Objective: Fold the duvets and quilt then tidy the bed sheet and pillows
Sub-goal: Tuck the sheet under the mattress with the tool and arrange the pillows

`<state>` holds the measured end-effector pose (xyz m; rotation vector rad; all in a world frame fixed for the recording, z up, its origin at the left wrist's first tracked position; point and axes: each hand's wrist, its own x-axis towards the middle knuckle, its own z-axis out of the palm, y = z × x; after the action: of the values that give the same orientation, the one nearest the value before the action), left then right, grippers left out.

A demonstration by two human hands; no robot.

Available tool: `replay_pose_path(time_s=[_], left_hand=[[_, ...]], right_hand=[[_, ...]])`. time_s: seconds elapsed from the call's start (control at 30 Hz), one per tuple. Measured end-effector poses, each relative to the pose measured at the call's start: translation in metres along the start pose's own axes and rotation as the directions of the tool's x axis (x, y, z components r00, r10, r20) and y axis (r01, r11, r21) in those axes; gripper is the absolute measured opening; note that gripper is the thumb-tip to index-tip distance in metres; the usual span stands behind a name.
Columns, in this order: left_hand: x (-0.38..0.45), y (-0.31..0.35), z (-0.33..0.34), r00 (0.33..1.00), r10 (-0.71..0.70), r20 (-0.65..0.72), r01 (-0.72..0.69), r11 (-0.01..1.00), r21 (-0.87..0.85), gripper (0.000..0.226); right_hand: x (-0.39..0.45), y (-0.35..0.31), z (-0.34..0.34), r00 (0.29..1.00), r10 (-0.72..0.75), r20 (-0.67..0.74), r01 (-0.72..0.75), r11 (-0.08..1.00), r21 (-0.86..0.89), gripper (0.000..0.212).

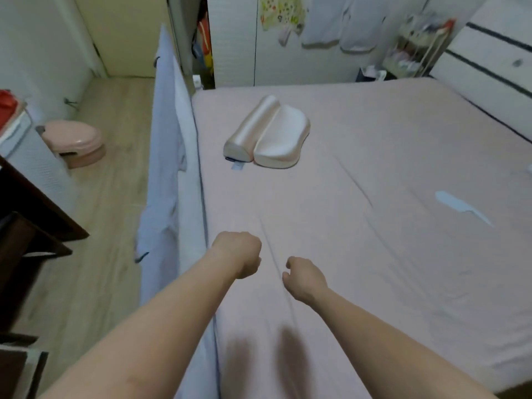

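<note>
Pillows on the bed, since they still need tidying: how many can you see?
1: a contoured pillow lies on the pink sheet, toward its far left side. Others may be outside the view.

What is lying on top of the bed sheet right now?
On the sheet lie a pillow near the far left and a pale blue comb at right. Both hands hover above its wrinkled near part. What lies under the sheet is covered.

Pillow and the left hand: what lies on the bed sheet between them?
In the head view, only bare pink bed sheet with slight creases lies between the pillow and the left hand. The blue comb sits off to the right.
</note>
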<state>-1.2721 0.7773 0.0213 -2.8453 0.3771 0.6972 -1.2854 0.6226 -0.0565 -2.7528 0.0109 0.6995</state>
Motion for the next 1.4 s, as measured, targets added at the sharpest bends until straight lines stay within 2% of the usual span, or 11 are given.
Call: replay_pose_path(time_s=[0.17, 0.3, 0.53, 0.67, 0.8, 0.93, 1.0, 1.13, 1.27, 1.33, 1.4], left_hand=[[-0.016, -0.071, -0.032, 0.978, 0.162, -0.128, -0.147, 0.982, 0.118, 0.031], [-0.032, -0.121, -0.047, 0.949, 0.285, -0.137, -0.255, 0.945, 0.203, 0.03], [-0.008, -0.148, -0.043, 0.903, 0.424, -0.073, -0.388, 0.876, 0.287, 0.033], [0.026, -0.121, -0.045, 0.868, 0.494, -0.049, -0.451, 0.826, 0.338, 0.036], [0.048, -0.076, -0.036, 0.79, 0.612, 0.032, -0.565, 0.707, 0.426, 0.036], [0.09, -0.044, -0.019, 0.718, 0.694, 0.051, -0.627, 0.614, 0.479, 0.033], [0.108, -0.027, 0.006, 0.666, 0.739, 0.099, -0.679, 0.547, 0.49, 0.032], [0.15, 0.018, 0.068, 0.547, 0.827, 0.13, -0.772, 0.438, 0.462, 0.033], [0.196, 0.068, 0.143, 0.434, 0.896, 0.096, -0.833, 0.359, 0.421, 0.039], [0.216, 0.084, 0.178, 0.399, 0.913, 0.08, -0.855, 0.339, 0.394, 0.045], [0.234, 0.095, 0.208, 0.339, 0.939, 0.064, -0.874, 0.289, 0.391, 0.043]], right_hand=[[-0.013, -0.078, -0.003, 0.989, 0.126, -0.078, -0.123, 0.991, 0.048, 0.025], [-0.03, -0.126, -0.005, 0.963, 0.232, -0.138, -0.213, 0.967, 0.137, 0.03], [-0.052, -0.121, 0.001, 0.874, 0.457, -0.162, -0.412, 0.876, 0.251, 0.03], [-0.056, -0.088, 0.015, 0.817, 0.554, -0.161, -0.498, 0.818, 0.289, 0.03], [-0.058, -0.053, 0.036, 0.738, 0.662, -0.13, -0.59, 0.726, 0.353, 0.031], [-0.045, -0.022, 0.062, 0.673, 0.734, -0.086, -0.654, 0.646, 0.395, 0.031], [-0.043, -0.015, 0.09, 0.651, 0.758, -0.03, -0.691, 0.609, 0.39, 0.03], [-0.033, 0.005, 0.142, 0.618, 0.786, -0.023, -0.739, 0.591, 0.325, 0.031], [-0.001, 0.028, 0.193, 0.624, 0.779, -0.063, -0.739, 0.614, 0.275, 0.026], [0.015, 0.038, 0.216, 0.629, 0.773, -0.088, -0.742, 0.63, 0.232, 0.026], [0.03, 0.048, 0.236, 0.605, 0.772, -0.195, -0.752, 0.634, 0.181, 0.026]])
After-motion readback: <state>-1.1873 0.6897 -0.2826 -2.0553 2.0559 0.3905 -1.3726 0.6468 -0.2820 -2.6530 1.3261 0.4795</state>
